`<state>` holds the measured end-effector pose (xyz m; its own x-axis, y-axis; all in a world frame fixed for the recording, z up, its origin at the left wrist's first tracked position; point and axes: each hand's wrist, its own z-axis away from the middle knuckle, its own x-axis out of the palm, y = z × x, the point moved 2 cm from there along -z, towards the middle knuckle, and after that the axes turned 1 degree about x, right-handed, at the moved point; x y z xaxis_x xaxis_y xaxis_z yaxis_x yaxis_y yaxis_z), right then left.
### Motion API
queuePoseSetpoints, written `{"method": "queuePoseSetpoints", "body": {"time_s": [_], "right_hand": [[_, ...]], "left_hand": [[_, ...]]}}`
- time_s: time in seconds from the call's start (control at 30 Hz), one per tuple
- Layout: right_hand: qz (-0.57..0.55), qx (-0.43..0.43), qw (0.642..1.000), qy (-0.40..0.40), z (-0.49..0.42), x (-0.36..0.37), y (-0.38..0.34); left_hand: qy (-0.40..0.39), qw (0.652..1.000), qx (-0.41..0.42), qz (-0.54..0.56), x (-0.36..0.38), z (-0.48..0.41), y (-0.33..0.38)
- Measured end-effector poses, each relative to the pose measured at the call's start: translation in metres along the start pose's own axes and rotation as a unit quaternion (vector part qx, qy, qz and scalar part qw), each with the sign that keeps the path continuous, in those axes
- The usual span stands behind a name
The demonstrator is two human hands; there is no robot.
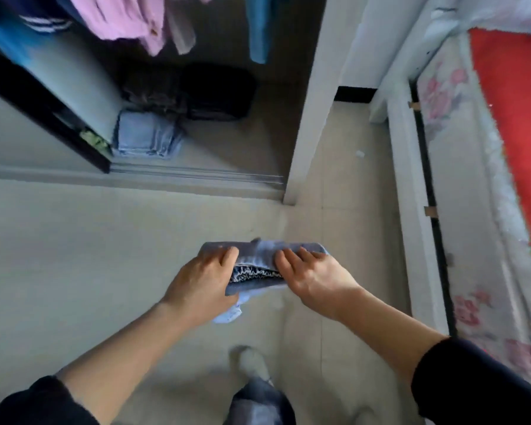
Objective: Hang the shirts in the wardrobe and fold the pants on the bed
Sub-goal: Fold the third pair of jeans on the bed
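Head view: left hand (pixel 204 276) and right hand (pixel 308 276) both grip folded blue denim pants (pixel 258 265) midair over floor, facing wardrobe. Denim soft, floppy, moderately heavy; hold both ends, keep fold.

The clothes hanging in the wardrobe (pixel 307 124) are blurred and cut off by the upper edge; the pink garment (pixel 120 19) and the blue garment (pixel 258 29) show only their lower ends. The dark mass (pixel 218 90) on the wardrobe floor is too dim to name. The left hand (pixel 206 280) and the right hand (pixel 313 277) cover parts of the folded jeans (pixel 258 256). The bed (pixel 460 194) runs past the right edge.
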<state>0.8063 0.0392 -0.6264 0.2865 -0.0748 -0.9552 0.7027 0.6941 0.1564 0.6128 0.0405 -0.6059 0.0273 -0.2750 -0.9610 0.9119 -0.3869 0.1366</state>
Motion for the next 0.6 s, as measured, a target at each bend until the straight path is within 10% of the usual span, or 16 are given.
{"method": "queuePoseSetpoints", "body": {"time_s": [0.6], "right_hand": [[-0.065, -0.035, 0.995, -0.07, -0.315, 0.032, 0.039]], "left_hand": [[-0.016, 0.993, -0.117, 0.004, 0.056, -0.15, -0.25]]}}
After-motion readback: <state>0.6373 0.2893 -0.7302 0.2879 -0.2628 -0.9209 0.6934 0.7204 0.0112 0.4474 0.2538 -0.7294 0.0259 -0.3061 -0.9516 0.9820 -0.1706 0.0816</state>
